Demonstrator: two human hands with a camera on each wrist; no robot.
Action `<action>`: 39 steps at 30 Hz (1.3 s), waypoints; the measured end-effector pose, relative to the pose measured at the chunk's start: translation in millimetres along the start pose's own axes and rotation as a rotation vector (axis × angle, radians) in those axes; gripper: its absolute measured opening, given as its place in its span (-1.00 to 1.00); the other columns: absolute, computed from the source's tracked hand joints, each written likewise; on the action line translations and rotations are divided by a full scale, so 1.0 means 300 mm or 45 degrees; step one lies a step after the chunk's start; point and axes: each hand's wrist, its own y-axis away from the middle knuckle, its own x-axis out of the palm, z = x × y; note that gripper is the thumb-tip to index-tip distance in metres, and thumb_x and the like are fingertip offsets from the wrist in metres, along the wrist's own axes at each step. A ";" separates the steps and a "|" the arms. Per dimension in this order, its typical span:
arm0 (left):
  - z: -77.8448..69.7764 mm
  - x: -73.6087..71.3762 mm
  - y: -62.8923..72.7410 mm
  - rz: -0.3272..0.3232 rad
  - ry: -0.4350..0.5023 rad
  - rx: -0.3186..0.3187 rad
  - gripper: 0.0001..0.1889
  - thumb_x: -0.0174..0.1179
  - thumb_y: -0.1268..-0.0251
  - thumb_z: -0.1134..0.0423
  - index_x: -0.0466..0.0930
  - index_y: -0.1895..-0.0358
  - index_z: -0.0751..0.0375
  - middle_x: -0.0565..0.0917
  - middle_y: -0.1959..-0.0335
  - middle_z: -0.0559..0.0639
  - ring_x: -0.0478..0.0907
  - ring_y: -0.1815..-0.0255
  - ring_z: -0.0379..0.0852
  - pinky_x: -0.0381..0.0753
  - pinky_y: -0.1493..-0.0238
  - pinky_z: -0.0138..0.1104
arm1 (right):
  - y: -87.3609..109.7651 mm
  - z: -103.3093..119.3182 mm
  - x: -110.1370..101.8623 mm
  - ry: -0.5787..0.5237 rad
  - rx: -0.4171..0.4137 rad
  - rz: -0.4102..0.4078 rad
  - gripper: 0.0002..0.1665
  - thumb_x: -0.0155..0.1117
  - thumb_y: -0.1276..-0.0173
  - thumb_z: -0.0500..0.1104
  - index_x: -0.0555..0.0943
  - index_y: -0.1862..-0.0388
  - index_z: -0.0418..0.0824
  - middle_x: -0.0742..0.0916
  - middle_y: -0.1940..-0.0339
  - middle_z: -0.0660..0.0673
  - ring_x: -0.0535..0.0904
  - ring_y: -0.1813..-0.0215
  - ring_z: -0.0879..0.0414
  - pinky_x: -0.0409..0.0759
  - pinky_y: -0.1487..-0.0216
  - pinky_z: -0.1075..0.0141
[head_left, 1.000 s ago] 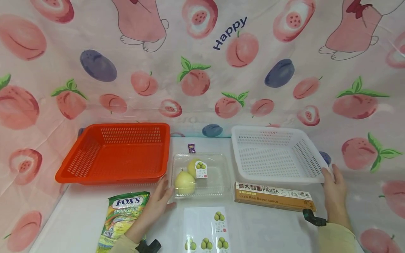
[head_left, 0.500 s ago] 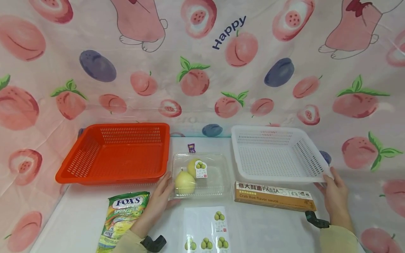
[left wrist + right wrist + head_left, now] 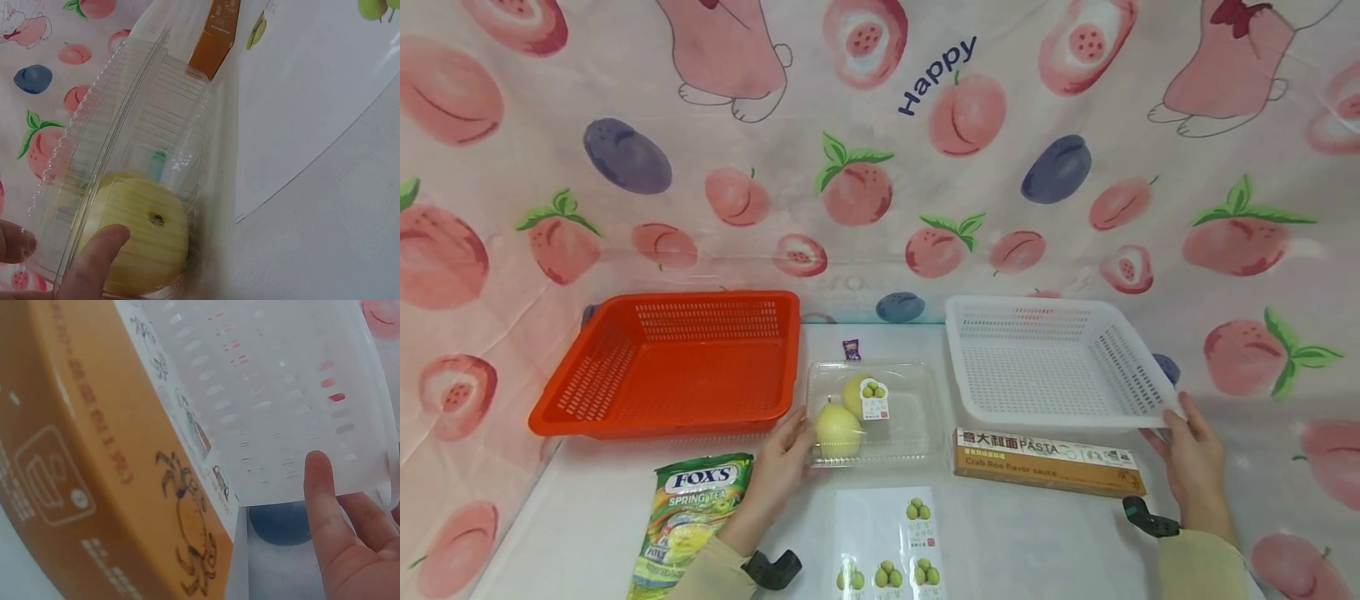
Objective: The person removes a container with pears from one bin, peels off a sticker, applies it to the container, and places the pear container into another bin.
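My left hand (image 3: 778, 467) holds the front left corner of a clear plastic clamshell box (image 3: 917, 412). In the left wrist view the thumb (image 3: 100, 256) lies against the box's front side, with the fingertips on another side. Two yellow-green pears (image 3: 837, 432) sit inside, and a pear sticker (image 3: 874, 400) is on the lid. My right hand (image 3: 1195, 454) grips the front right corner of a white plastic basket (image 3: 1045, 421). Its thumb (image 3: 320, 487) presses the basket wall in the right wrist view; the other fingers curl at the rim, partly hidden. The basket holds nothing visible.
A red basket (image 3: 797, 358) stands at the left. A pasta box (image 3: 1048, 462) lies before the white basket. A FOX'S candy bag (image 3: 685, 521) lies front left, partly under the left forearm. A sticker sheet (image 3: 880, 533) lies at the front middle, a small purple candy (image 3: 851, 349) behind the clamshell.
My left hand has moved right onto the corner of the clamshell box and taken hold of it. The right hand has closed around the white basket's corner. Both containers stay in place.
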 end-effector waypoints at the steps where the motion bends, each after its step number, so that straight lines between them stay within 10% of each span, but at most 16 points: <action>1: 0.001 0.001 -0.001 -0.018 -0.008 0.006 -0.42 0.06 -0.49 0.20 0.19 -0.49 0.27 0.27 -0.42 0.31 0.42 -0.25 0.18 0.67 0.10 -0.13 | -0.002 0.000 0.000 -0.002 0.001 -0.001 -0.26 0.15 -0.50 -0.03 0.10 -0.56 0.21 0.07 -0.58 0.12 0.10 -0.51 0.06 0.59 0.27 0.54; 8: 0.004 0.005 0.004 -0.055 0.083 -0.023 -0.41 0.03 -0.50 0.22 0.13 -0.50 0.29 0.29 -0.41 0.31 0.66 0.14 0.10 0.69 0.21 -0.19 | -0.005 0.000 -0.008 0.013 -0.008 0.035 -0.26 0.11 -0.52 -0.05 0.08 -0.57 0.20 0.08 -0.59 0.06 0.12 -0.50 0.05 0.60 0.25 0.51; 26: -0.118 0.046 0.055 -0.056 0.319 0.056 -0.40 0.02 -0.53 0.24 0.08 -0.53 0.25 0.34 -0.37 0.25 0.58 -0.07 0.08 0.67 0.14 -0.20 | 0.001 0.008 -0.007 0.031 -0.007 0.064 -0.24 0.12 -0.51 -0.02 0.05 -0.57 0.22 0.07 -0.59 0.09 0.09 -0.52 0.01 0.59 0.22 0.50; 39: -0.314 0.254 -0.061 0.127 0.481 0.105 -0.40 0.01 -0.51 0.25 0.08 -0.52 0.27 0.22 -0.45 0.25 0.45 -0.24 0.11 0.67 0.15 -0.18 | -0.011 0.000 -0.011 0.042 -0.009 0.034 -0.26 0.10 -0.52 -0.02 0.06 -0.57 0.21 0.08 -0.59 0.04 0.10 -0.52 0.02 0.58 0.24 0.52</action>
